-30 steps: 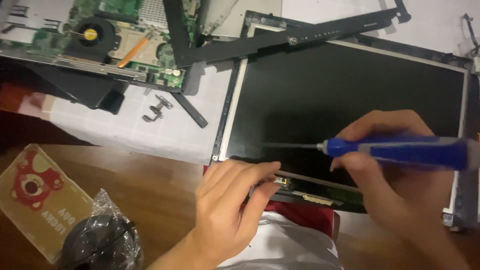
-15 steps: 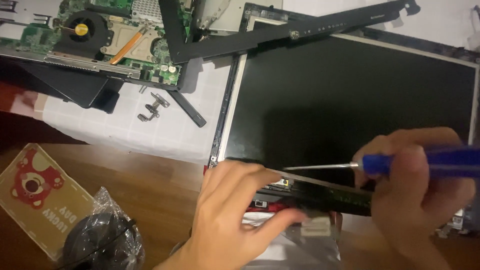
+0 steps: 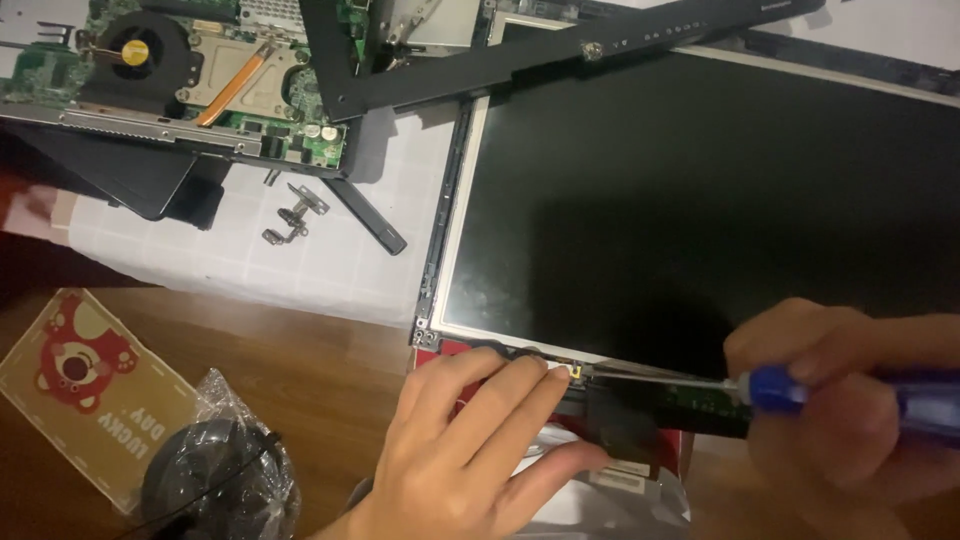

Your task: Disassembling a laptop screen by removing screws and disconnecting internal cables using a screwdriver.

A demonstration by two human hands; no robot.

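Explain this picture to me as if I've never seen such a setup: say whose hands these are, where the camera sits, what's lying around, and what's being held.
The picture comes from a camera worn on a person's head, looking down at their own two bare hands. No machine is involved.

The right hand holds a blue-handled screwdriver; its thin tip meets the near edge of a flat dark screen panel. The left hand presses its fingertips on that same edge, right beside the tip.

Farther back lie an opened laptop board with a round fan, a black frame strip and a small metal hinge, all on a white checked cloth. On the wooden table nearer the person are a card with a red bear and a black object in clear wrap.
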